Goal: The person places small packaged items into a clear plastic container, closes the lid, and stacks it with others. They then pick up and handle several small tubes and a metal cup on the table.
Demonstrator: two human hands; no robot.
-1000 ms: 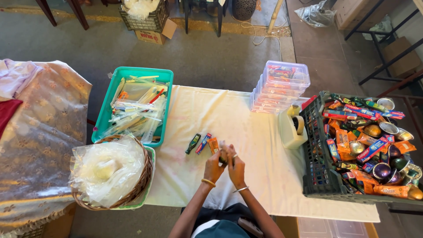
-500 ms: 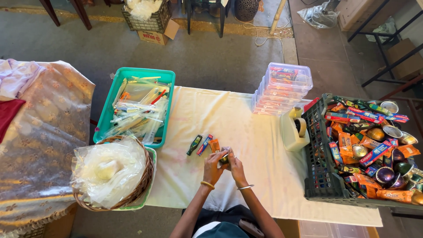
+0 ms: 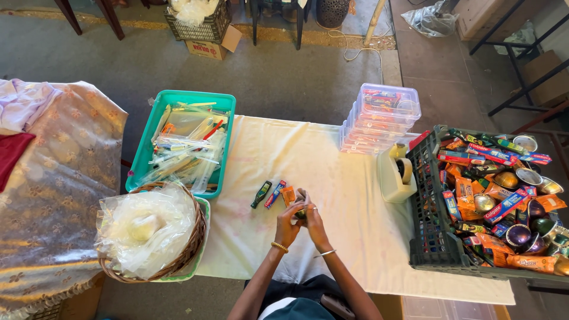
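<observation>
Cloth-covered worktop (image 3: 332,178); dark crate (image 3: 435,237) of packets at right, teal tray (image 3: 222,106) at left. Near the front edge, left hand (image 3: 288,220) and right hand (image 3: 313,222) together, closed around a small item (image 3: 300,211) (kind unclear).

Two hands, the left hand (image 3: 288,224) and the right hand (image 3: 313,222), are seen above the white tablecloth (image 3: 261,154). Three small items (image 3: 274,194) are laid just left of the hands. One teal tray (image 3: 185,141), one wicker basket (image 3: 151,231), one tape dispenser (image 3: 396,173), one dark crate (image 3: 435,237) and one stack of clear boxes (image 3: 379,118) are counted.
</observation>
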